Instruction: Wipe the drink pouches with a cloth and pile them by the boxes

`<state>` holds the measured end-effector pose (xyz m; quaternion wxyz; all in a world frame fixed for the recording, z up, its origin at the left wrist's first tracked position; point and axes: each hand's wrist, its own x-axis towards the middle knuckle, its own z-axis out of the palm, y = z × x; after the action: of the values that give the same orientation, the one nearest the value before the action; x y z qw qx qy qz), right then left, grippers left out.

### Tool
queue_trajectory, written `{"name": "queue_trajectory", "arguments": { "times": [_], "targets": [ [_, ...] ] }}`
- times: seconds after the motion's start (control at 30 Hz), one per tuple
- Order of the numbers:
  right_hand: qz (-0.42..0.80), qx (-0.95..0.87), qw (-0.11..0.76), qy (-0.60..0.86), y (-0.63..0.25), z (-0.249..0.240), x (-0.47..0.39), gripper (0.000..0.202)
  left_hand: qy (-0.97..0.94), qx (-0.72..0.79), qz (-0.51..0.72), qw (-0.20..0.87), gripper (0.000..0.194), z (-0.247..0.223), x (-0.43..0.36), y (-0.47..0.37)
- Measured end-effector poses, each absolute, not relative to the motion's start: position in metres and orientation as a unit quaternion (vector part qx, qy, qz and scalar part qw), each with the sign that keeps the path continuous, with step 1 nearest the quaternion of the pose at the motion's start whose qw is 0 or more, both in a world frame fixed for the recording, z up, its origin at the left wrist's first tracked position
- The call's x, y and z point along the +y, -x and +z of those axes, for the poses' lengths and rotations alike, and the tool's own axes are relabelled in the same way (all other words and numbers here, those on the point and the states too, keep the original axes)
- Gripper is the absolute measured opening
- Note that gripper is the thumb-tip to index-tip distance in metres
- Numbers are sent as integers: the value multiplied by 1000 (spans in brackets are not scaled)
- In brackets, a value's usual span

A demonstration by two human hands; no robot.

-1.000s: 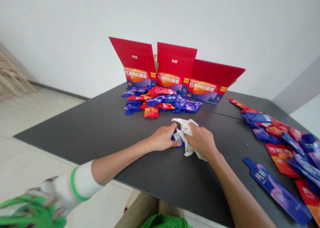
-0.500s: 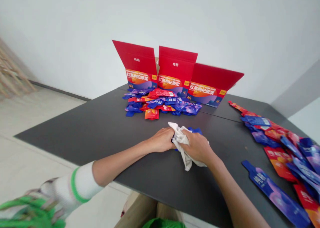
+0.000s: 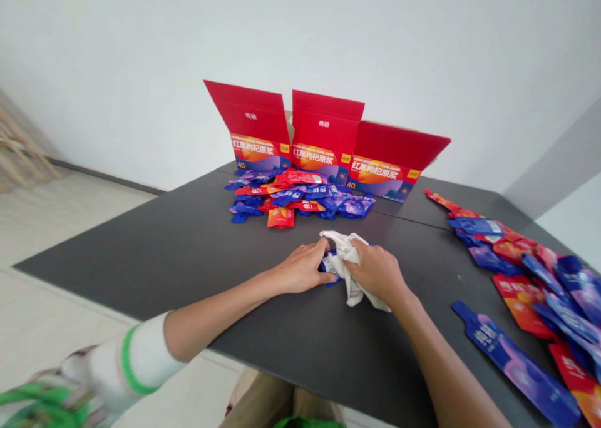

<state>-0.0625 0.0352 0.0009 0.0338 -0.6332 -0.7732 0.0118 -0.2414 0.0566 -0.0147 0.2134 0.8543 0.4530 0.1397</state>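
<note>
Near the middle of the dark table (image 3: 197, 240), a blue pouch (image 3: 329, 264) lies partly covered by a white cloth (image 3: 350, 265). My left hand (image 3: 304, 268) is at the pouch's left end, thumb and fingers curved around its edge. My right hand (image 3: 378, 273) is closed on the cloth, pressing it over the pouch, most of which is hidden. Behind my hands lies a pile of red and blue pouches (image 3: 300, 193). A larger spread of pouches (image 3: 516, 246) is at the right, with a single blue pouch (image 3: 516, 362) at its near side.
Three red boxes with raised lids stand behind the pile: a left box (image 3: 260, 149), a middle box (image 3: 322, 156) and a right box (image 3: 382, 171). A white wall (image 3: 154, 59) rises behind the table. At the far left is a blurred wooden rack (image 3: 23, 146).
My left hand's thumb and fingers have spread apart, showing more of the blue pouch's left end. My right hand has shifted slightly with the cloth. The view has moved a little.
</note>
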Motion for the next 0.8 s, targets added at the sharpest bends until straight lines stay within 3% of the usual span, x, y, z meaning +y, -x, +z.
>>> {"name": "queue_trajectory", "arguments": {
  "times": [0.2,0.37,0.5,0.6,0.8],
  "targets": [
    [48,-815,32,577,66,4,33,31,-869,424,145,209,33,-13,56,242],
    [-5,-770,26,637,63,5,33,28,-849,463,143,211,42,-11,53,242],
    [33,-824,53,564,67,2,28,25,-858,445,152,208,31,-10,51,241],
    [12,-803,58,592,62,0,31,24,-851,450,177,204,30,-9,54,243],
    [-18,-682,100,724,31,4,43,31,-800,416,272,336,26,-16,70,250]
  ]
}}
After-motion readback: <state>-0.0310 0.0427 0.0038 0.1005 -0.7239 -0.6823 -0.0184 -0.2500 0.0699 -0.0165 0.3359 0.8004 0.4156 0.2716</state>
